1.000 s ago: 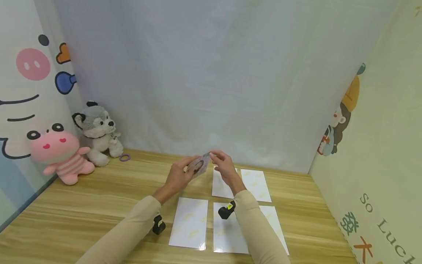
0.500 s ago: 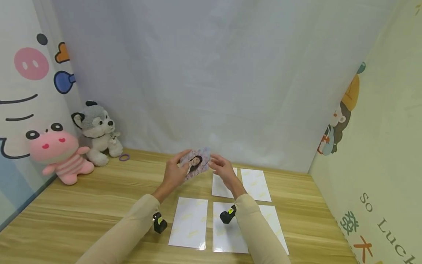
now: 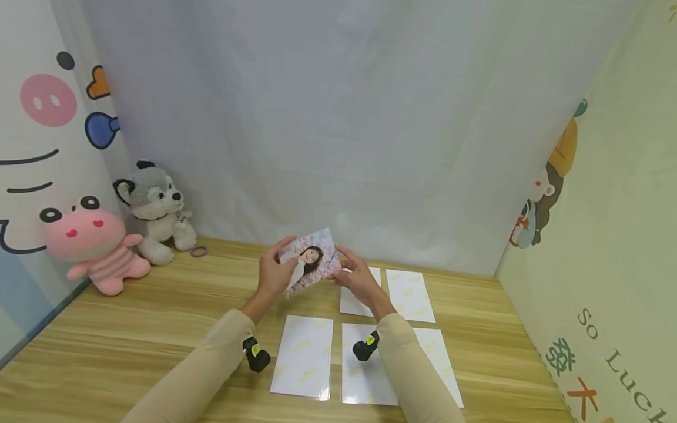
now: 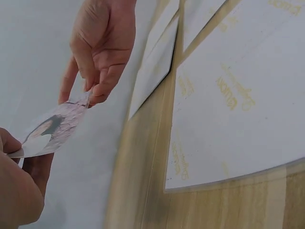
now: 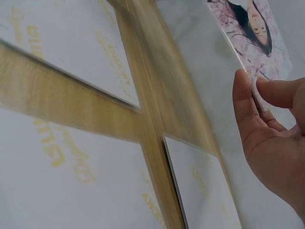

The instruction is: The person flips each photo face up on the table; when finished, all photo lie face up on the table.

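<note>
A photo print (image 3: pixel 324 251) showing a dark-haired person among pink blossoms is held tilted above the table, picture side up toward the head camera. My left hand (image 3: pixel 273 275) grips its left side, thumb across the front and fingers behind. At the opposite edge, the thumb and fingertips of my right hand (image 3: pixel 362 281) pinch a corner, as the right wrist view shows with the print (image 5: pixel 255 33) rising from them. Below lie several white sheets with faint yellow lettering, among them a front left sheet (image 3: pixel 302 358) and a back right sheet (image 3: pixel 410 296). My right forearm partly covers two of them.
A pink striped plush toy (image 3: pixel 106 252) and a grey-and-white plush dog (image 3: pixel 158 211) sit at the back left of the wooden table (image 3: pixel 174 305). Close to the dog lies a purple ring (image 3: pixel 199 251). A pale curtain (image 3: pixel 338 135) hangs behind the table.
The photo print has turned from nearly edge-on to face the head camera and shifted slightly left with my left hand. My right hand has moved down a little along its edge.
</note>
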Demonstrator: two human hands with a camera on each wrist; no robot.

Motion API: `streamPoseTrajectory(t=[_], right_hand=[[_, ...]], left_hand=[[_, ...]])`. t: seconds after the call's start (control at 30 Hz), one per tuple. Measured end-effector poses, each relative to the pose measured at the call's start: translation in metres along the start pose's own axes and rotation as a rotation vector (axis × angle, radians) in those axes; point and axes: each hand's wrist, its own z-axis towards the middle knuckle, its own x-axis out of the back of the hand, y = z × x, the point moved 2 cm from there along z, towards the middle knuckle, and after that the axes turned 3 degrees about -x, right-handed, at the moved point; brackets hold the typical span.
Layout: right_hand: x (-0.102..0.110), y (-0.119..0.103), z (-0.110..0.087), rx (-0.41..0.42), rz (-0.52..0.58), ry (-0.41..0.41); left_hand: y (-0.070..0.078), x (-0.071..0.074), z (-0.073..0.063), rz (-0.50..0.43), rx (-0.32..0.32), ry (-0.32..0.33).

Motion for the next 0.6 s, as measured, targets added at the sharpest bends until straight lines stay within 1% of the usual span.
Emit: streamPoseTrajectory(t=[0.2,0.33,0.5,0.6], right_hand=[[-0.0051,-0.0004,-0.0006,-0.007,0.083,0.022],[-0.0060,0.0005,-0.0013,-0.012,0.096,0.050],[-0.0041,0.0018,-0.0008,-0.005,0.080,0.072],[-0.0015,0.0006,0.0001,0.009,0.057,0.091]], left_hand=[[-0.0028,-0.0008,0.0002,-0.069,0.053,0.019],[-0.0046,-0.0017,0.0003,-0.095,0.086,0.022],[-0.0076,-0.0003,-0.0005,-0.071,0.105,0.009],[-0.0083,0.0021,-0.0017,-0.045,0.088,-0.004]])
